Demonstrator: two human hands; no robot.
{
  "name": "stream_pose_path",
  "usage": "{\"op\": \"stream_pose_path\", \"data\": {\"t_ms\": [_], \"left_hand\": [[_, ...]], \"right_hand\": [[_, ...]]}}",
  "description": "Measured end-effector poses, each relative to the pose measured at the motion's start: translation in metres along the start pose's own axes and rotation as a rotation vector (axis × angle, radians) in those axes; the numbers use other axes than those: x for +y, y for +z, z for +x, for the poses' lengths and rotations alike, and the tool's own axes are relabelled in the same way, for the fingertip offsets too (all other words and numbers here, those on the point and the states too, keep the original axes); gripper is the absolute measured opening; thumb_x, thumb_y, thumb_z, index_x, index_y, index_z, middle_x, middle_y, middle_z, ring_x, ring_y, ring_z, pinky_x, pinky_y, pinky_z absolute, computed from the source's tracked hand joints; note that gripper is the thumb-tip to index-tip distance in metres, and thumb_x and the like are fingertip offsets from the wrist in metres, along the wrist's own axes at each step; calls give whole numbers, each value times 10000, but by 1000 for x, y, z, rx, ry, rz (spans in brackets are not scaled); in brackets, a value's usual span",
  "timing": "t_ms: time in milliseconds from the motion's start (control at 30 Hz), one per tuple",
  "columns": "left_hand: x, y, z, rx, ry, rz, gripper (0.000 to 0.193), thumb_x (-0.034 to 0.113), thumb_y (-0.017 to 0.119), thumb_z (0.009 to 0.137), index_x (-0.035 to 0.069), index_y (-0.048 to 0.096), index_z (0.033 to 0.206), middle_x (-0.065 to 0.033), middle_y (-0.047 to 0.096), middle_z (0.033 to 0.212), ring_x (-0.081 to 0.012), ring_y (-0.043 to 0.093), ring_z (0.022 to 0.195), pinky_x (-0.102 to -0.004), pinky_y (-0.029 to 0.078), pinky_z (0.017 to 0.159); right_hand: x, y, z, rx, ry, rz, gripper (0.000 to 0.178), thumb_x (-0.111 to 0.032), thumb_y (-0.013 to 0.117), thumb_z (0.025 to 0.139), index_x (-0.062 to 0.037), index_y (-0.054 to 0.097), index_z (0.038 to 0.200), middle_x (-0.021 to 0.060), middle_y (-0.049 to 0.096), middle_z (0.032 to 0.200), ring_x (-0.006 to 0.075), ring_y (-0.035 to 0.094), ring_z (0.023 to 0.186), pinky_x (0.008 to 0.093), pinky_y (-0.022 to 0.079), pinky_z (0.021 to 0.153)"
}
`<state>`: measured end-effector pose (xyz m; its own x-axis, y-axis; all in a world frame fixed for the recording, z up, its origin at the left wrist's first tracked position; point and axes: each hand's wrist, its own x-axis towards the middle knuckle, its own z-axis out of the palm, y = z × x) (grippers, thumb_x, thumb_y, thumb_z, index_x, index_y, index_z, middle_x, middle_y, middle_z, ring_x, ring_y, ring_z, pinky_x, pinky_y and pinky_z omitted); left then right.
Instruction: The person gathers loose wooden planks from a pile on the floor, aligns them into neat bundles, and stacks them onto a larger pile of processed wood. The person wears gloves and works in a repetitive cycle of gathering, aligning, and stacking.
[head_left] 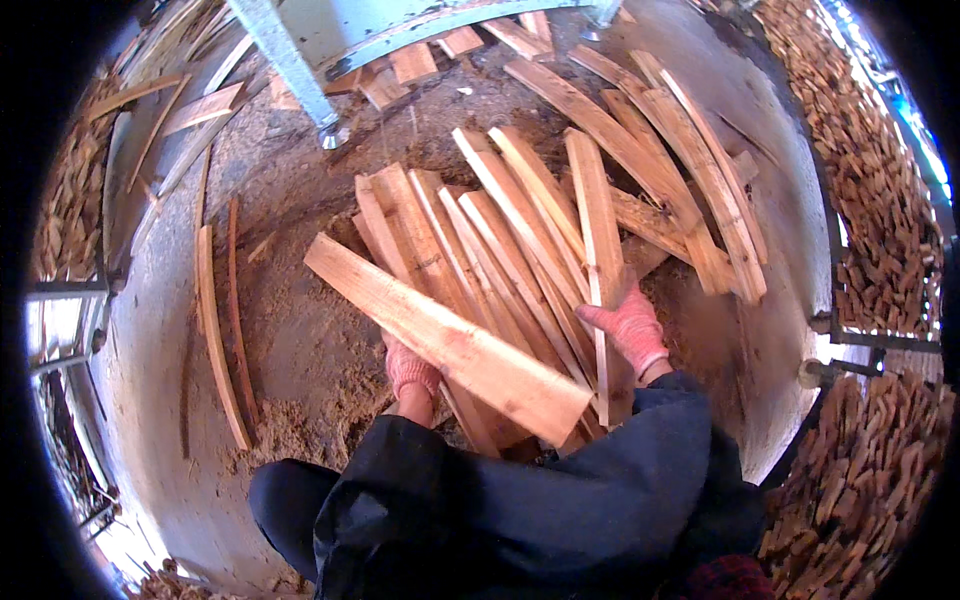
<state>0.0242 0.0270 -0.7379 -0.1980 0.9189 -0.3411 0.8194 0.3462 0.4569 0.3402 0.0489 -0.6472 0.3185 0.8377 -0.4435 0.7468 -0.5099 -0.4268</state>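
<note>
The left hand, in a pinkish-red knitted glove [408, 368], is under a wide, flat, pale orange wooden board [450, 340]. That board lies at a slant over a loose pile of long brown wooden boards [410, 225], and its low end is close to the dark sleeve [650, 440]. The board hides the left fingers, so I cannot tell if they are apart or squeezing.

The right hand, in the same kind of glove [634, 325], is at the right side of the pile. Its thumb lies across a long, narrow, tan wooden board [598, 215]. The other fingers are partly hidden, so I cannot tell how tightly they hold it.

The pile is on the floor covered with brown sawdust [300, 330], right in front of the person.

To do this well, I think both hands should press in from the sides, so the boards stay snug. The wide board lies crooked and could slide off, so it is best to keep it level. Fingertips should stay out of the gaps, where they could get pinched. Rough edges may have splinters, so gloves should stay on.
</note>
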Motion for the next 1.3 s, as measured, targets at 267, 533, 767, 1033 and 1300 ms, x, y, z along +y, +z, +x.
{"op": "stream_pose_path", "data": {"t_ms": [267,533,767,1033,1300], "left_hand": [[20,-70,6,132,48,-621,757,174,704,868,36,331,1511,-182,334,1558,-341,406,1385,-389,382,1106],[33,-56,9,54,-328,-1293,646,342,657,952,18,423,1460,-123,531,1399,-232,518,1243,-360,391,1056],[13,-46,13,-30,-342,-1222,638,324,602,987,73,355,1519,-115,533,1421,-224,506,1288,-351,403,1047],[-23,-6,17,91,76,-555,677,347,588,950,64,343,1513,-150,404,1519,-279,417,1378,-356,362,1114],[48,-46,6,-2,-301,-1211,756,378,744,873,-6,427,1442,-155,583,1326,-253,582,1162,-371,450,1002]], "right_hand": [[30,-18,10,-301,-128,817,925,-225,801,725,-10,353,1505,121,504,1420,225,467,1300,343,340,1112],[52,-27,20,-355,-256,594,1071,-363,802,696,-20,260,1554,160,366,1549,273,322,1436,351,231,1182],[-59,-45,-1,-46,-496,-216,1024,-407,839,711,-22,334,1515,202,402,1518,351,354,1426,422,300,1171],[-134,48,25,-161,-682,-612,995,-565,784,705,-28,407,1453,256,593,1243,413,569,1161,483,447,1004],[-29,7,-26,136,-706,-341,912,-615,762,730,-5,525,1365,274,630,1212,411,596,1165,459,454,1033]]}}
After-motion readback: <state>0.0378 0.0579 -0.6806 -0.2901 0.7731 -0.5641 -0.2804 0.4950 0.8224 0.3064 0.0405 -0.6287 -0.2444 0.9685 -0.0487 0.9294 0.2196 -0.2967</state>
